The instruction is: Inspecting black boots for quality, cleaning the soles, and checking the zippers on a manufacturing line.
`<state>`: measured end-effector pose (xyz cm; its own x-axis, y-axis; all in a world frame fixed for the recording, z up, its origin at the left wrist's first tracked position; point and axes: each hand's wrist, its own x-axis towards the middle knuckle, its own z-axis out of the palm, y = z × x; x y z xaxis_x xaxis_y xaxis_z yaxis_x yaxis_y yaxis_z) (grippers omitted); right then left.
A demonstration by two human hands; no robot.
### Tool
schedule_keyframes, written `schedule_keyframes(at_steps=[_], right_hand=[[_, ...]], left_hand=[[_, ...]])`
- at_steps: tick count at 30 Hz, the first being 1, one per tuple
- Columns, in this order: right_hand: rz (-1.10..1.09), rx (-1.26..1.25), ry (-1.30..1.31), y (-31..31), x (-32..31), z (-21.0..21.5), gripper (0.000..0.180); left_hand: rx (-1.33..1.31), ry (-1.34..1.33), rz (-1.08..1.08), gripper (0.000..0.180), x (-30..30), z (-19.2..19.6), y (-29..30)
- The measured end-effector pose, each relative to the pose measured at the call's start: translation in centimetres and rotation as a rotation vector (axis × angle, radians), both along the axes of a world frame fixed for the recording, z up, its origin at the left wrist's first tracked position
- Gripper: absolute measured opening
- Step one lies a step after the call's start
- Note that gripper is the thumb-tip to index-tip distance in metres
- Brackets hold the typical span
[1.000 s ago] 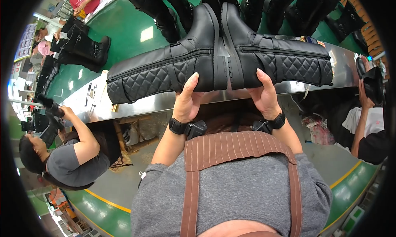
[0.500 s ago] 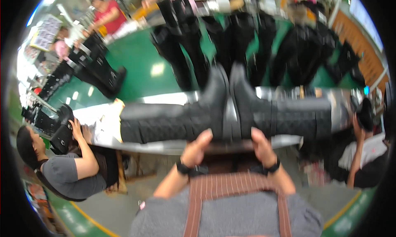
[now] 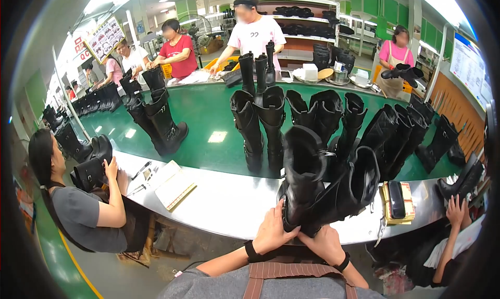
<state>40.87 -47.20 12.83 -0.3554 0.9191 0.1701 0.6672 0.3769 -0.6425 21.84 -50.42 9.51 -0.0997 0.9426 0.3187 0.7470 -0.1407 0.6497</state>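
A pair of tall black boots is held over the steel bench edge, shaft openings up. The left boot (image 3: 303, 169) stands nearly upright and is slightly blurred; the right boot (image 3: 348, 192) leans to the right. My left hand (image 3: 273, 230) is closed round the low end of the left boot, fingers along its left side. My right hand (image 3: 323, 244) grips underneath, at the low end of the right boot, its fingers partly hidden. Both thumbs nearly meet below the boots.
Across the steel bench (image 3: 229, 195) lie a notepad (image 3: 176, 187) and a dark phone-like case (image 3: 396, 200) on yellow booklets. Several black boots stand on the green conveyor (image 3: 213, 111) beyond. Co-workers sit at left (image 3: 86, 210) and right (image 3: 453, 242); others stand across.
The boots went from lying sole to sole, shafts pointing left and right, to shafts pointing up. My hands moved lower, under their low ends. The view has tilted up and sharpened.
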Motion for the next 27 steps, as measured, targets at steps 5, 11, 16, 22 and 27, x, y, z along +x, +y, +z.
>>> schedule_keyframes(at_steps=[5,11,16,22,27], right_hand=[[0.158,-0.061,-0.114,0.6,1.5,-0.4,0.069],[0.288,-0.241,-0.102,2.3,4.5,-0.4,0.060],[0.192,-0.359,0.168,4.0,5.6,-3.3,0.052],[-0.033,0.039,0.209,2.8,3.4,-7.6,0.033],[0.031,0.114,0.153,2.6,3.7,-8.4,0.036]], left_hand=[[0.010,-0.064,-0.101,0.093,-0.7,-1.9,0.8],[-0.103,-0.174,-0.371,0.092,-4.4,-0.6,0.7],[-0.692,-0.815,-0.362,0.086,-7.6,-0.6,1.6],[-0.289,-0.678,-0.289,0.070,-6.6,-3.4,3.9],[-0.458,-0.975,-0.301,0.063,-7.5,-4.8,6.0]])
